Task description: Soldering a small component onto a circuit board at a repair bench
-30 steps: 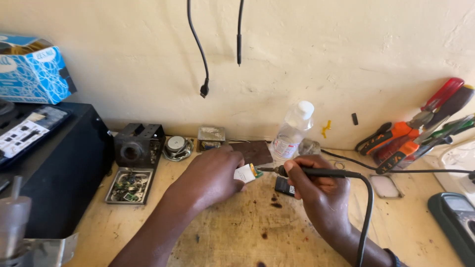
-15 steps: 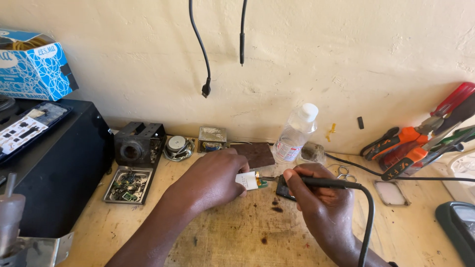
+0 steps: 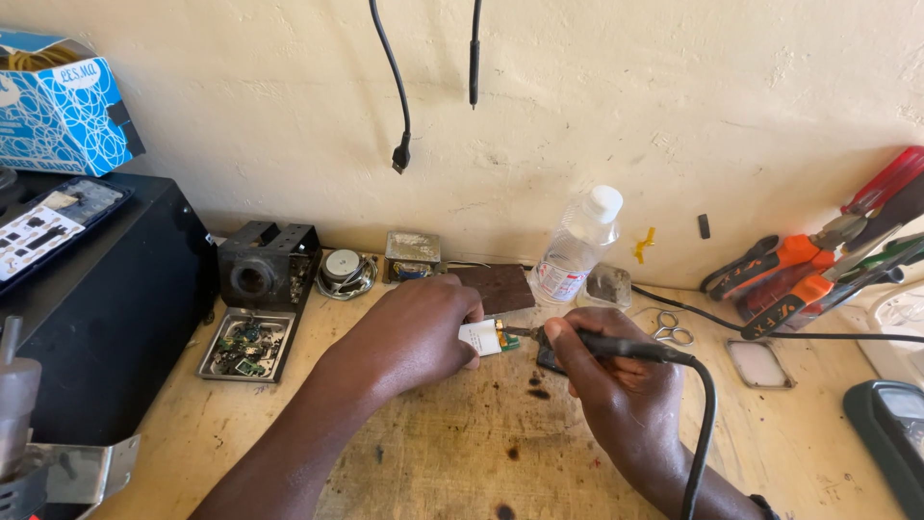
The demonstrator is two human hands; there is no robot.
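Head view: our left hand [image 3: 414,332] pinches a small white plastic connector with a tiny green board [image 3: 488,337] low over the scarred wooden counter [image 3: 433,453]. Fingers of our right hand [image 3: 616,385] are closed round the black corded soldering iron [image 3: 626,349], tip touching the board. We judge the part light, rigid and fragile; best held by the white body.

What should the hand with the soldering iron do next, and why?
Probably hold the tip steady on the joint. The right hand has the soldering iron at the metal end of the small white part, which the left hand pins to the bench.
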